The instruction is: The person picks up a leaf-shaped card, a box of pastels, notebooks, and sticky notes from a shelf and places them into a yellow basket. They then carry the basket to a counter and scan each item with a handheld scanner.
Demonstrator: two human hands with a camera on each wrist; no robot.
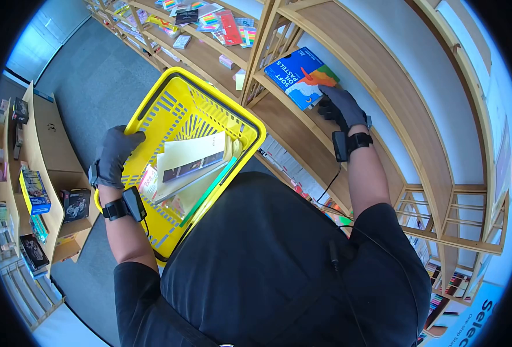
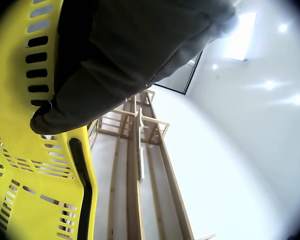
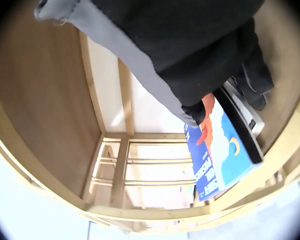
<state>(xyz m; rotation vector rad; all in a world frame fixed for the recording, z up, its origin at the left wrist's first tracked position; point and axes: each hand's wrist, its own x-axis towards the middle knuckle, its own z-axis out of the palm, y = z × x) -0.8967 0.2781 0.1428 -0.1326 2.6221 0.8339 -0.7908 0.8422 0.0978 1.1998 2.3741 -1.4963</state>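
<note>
In the head view my left hand (image 1: pixel 117 155), gloved in dark grey, grips the rim of a yellow shopping basket (image 1: pixel 178 70). The left wrist view shows the thumb (image 2: pixel 65 112) over the inside of its slotted wall. Inside lie cream paper goods (image 1: pixel 193 149), a packet with red lettering (image 1: pixel 148 180) and a green-edged item (image 1: pixel 212 192). My right hand (image 1: pixel 344 107), gloved too, pinches the near edge of a blue box of soft oil pastels (image 1: pixel 302 75) at the wooden shelf. In the right wrist view its thumb lies on the box's printed cover (image 3: pixel 217 140), fingers at the side.
Wooden shelving (image 1: pixel 383 87) curves along the right. Colourful stationery packs (image 1: pixel 227 29) fill the shelf at the top. On the left, another wooden unit (image 1: pixel 53 139) holds several boxes, with grey floor (image 1: pixel 105 63) between. A cable (image 1: pixel 328 185) hangs from the right wrist camera.
</note>
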